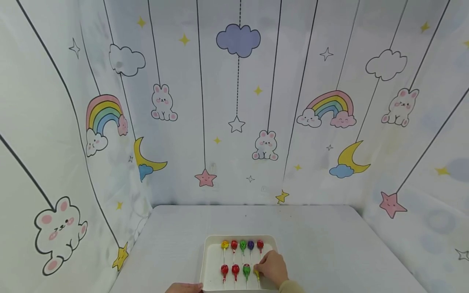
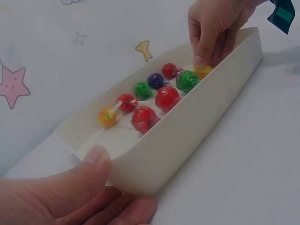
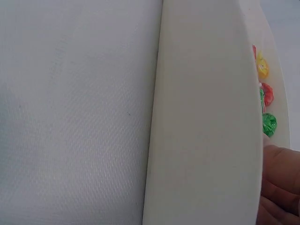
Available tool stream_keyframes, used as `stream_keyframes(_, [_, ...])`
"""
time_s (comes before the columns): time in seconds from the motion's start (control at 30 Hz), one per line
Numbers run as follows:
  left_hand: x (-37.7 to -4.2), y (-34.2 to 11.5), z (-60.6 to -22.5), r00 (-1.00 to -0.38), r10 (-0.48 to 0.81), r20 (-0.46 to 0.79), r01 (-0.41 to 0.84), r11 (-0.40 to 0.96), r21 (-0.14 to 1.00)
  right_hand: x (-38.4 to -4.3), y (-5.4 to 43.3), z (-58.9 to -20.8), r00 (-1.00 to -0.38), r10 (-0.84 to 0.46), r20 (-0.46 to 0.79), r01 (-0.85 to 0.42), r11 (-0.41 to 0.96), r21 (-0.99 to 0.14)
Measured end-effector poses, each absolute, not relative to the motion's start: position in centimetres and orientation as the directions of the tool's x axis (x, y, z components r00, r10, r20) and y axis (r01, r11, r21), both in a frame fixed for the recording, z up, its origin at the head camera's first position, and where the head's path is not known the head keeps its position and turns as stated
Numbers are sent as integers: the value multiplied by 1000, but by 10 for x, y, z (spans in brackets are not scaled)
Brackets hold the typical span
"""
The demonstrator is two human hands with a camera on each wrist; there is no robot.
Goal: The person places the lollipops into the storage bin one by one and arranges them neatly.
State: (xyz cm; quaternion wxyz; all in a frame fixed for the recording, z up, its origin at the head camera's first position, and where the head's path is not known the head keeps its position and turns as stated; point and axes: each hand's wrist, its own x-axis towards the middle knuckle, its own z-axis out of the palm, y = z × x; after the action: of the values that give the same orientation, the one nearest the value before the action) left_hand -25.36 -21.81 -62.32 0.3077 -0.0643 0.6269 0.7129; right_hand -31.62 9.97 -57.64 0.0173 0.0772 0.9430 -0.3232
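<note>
A white shallow tray (image 1: 211, 264) holds two rows of wrapped lollipops. In the back row lie a yellow lollipop (image 1: 224, 244), a red one (image 1: 234, 245), a green one (image 1: 243, 245), a purple one (image 1: 250, 245) and another red one (image 1: 260, 244). The front row has two red lollipops, a green lollipop (image 1: 246, 269) and, at its right end, a yellow lollipop (image 2: 203, 71). My right hand (image 1: 272, 268) pinches that yellow one by its head, inside the tray. At the near left corner my left hand (image 2: 70, 192) grips the tray, thumb over the rim and fingers against the outside.
The tray stands on a white table (image 1: 165, 244) near its front edge. Behind and at both sides rise white cloth walls (image 1: 234, 162) printed with bunnies, stars, clouds and rainbows. The tray's side wall (image 3: 206, 112) fills much of the right wrist view.
</note>
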Motion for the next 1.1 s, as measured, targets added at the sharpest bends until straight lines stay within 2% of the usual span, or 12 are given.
stream_keyframes(0.43, [-256,-217,-626,-802,323,-503,-533,-7,846,-313,102,-574,-989,127,-71,144,788,-599])
stream_keyframes(1.1, [-256,-216,-624,-804,317,-504,-526,17,850,-311,99,-567,-980,164,-113,199,776,-599])
